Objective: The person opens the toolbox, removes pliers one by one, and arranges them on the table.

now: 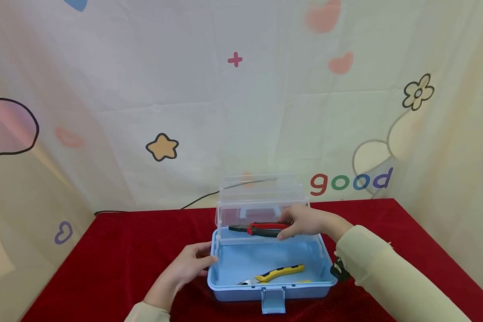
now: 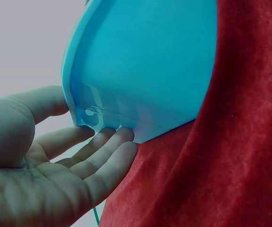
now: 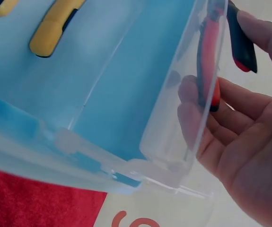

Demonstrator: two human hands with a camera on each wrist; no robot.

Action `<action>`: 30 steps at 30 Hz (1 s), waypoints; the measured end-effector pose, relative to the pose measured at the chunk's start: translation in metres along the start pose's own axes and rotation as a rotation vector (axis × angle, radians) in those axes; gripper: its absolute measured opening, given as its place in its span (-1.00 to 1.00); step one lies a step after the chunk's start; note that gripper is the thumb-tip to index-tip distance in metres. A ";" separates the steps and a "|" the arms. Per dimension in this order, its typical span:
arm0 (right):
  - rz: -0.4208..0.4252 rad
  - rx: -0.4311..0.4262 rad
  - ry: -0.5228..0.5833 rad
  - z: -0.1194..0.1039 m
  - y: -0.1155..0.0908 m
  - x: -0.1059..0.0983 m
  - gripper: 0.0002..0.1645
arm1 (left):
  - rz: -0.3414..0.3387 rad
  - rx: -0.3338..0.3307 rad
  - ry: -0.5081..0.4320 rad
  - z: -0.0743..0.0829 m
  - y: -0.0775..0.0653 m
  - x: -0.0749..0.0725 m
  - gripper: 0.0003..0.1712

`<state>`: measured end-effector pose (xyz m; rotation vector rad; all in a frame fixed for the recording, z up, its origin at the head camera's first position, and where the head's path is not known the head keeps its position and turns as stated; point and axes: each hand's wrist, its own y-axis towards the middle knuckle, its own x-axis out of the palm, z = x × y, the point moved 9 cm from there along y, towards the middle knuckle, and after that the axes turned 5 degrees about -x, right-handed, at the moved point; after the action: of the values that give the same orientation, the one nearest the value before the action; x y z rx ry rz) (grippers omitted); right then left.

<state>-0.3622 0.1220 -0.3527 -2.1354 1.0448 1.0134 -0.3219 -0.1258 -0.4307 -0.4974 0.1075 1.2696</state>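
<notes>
A light blue toolbox (image 1: 272,293) stands on the red cloth, its clear lid (image 1: 261,197) raised at the back. My left hand (image 1: 189,266) holds its left side, thumb at the rim and fingers against the outer wall, seen closer at the blue wall (image 2: 145,56) in the left wrist view. Over the back of the box, my right hand (image 1: 303,221) grips red-and-black pliers (image 1: 259,229) by the handles, jaws pointing left. Inside lie yellow-and-black handled pliers (image 1: 281,273). A second yellow piece (image 1: 303,281) shows beside them, mostly hidden by the front wall.
A latch (image 1: 273,302) hangs down at the box's front. Red cloth (image 1: 145,237) covers the table. Behind it hangs a pale printed curtain (image 1: 245,120), with a thin dark cable (image 1: 201,198) along its foot. Something black (image 1: 340,269) is at the right wrist.
</notes>
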 end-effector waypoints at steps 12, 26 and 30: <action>0.023 -0.019 0.043 -0.001 0.001 0.012 -0.37 | -0.018 -0.001 -0.008 -0.003 0.002 0.001 -0.32; 0.114 0.019 0.039 -0.006 -0.003 0.008 -0.28 | -0.017 -0.007 -0.011 -0.001 0.000 0.002 -0.32; 0.133 0.015 0.037 -0.008 -0.004 0.008 -0.24 | -0.015 -0.008 -0.005 -0.001 0.000 0.001 -0.33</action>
<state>-0.3527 0.1153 -0.3539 -2.1034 1.2227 1.0270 -0.3215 -0.1251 -0.4324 -0.5011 0.0936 1.2571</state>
